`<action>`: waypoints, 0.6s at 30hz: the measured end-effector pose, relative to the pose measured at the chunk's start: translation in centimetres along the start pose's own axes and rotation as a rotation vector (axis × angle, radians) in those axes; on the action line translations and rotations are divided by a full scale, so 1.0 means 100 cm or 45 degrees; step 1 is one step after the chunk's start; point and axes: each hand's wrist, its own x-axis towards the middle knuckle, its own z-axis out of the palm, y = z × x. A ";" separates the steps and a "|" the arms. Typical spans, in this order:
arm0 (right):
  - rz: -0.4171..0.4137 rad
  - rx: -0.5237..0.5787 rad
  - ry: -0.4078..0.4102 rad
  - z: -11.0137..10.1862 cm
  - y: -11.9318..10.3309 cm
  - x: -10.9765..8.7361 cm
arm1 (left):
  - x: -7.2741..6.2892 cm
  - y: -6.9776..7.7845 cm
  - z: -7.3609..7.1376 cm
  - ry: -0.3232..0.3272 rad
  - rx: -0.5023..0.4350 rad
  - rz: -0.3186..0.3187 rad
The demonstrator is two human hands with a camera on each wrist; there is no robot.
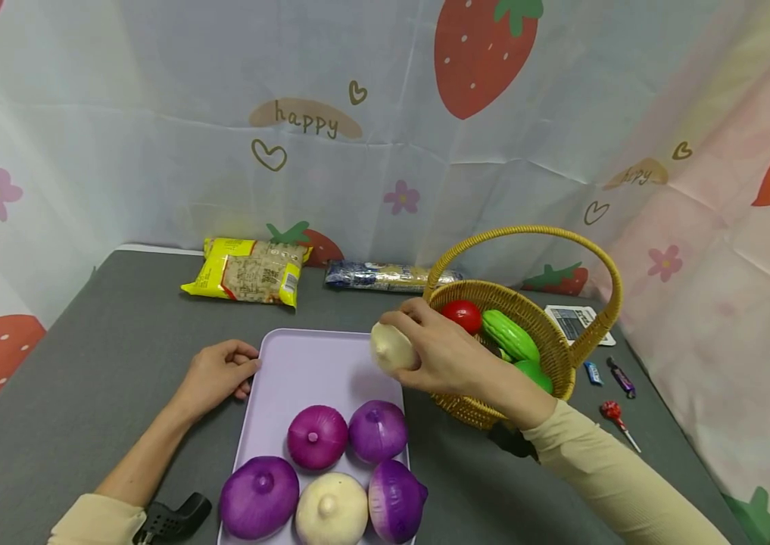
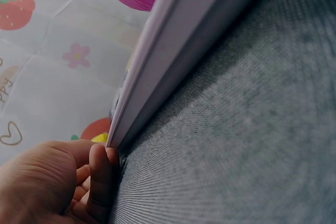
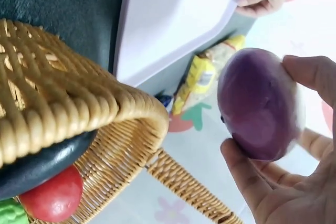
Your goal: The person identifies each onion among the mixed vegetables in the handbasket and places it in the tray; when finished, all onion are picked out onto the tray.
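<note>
My right hand (image 1: 442, 356) grips a toy onion (image 1: 390, 348) above the far right corner of a lilac tray (image 1: 316, 359). The onion looks cream in the head view, while its purple side (image 3: 257, 106) shows in the right wrist view. At the tray's left edge, the thumb and fingers of my left hand (image 1: 219, 371) pinch the rim, as the left wrist view shows. Several more onions sit on the near part of the tray, among them a magenta one (image 1: 317, 437), a cream one (image 1: 332, 511) and a purple-and-white one (image 1: 394, 503).
Right of the tray stands a wicker basket (image 1: 551, 341) with a tall handle, holding a tomato (image 1: 462, 315), green vegetables (image 1: 510, 334) and an eggplant (image 3: 47, 161). Behind lie a yellow bag (image 1: 248, 271) and a shiny packet (image 1: 385, 276). Candies (image 1: 621, 377) and a lollipop (image 1: 612, 411) lie far right.
</note>
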 end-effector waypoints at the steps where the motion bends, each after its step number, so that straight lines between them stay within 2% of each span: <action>1: 0.000 -0.013 -0.006 0.001 0.000 0.000 | 0.000 0.000 0.000 0.000 0.001 -0.002; 7: -0.039 -0.128 0.011 0.006 -0.001 0.004 | 0.000 0.001 0.000 -0.002 -0.002 0.000; 15: 0.025 -0.051 -0.036 0.016 -0.001 0.006 | 0.000 0.002 -0.001 -0.003 0.017 -0.008; 18: 0.020 -0.041 -0.042 0.019 -0.003 0.007 | 0.000 0.002 0.000 -0.001 0.024 -0.012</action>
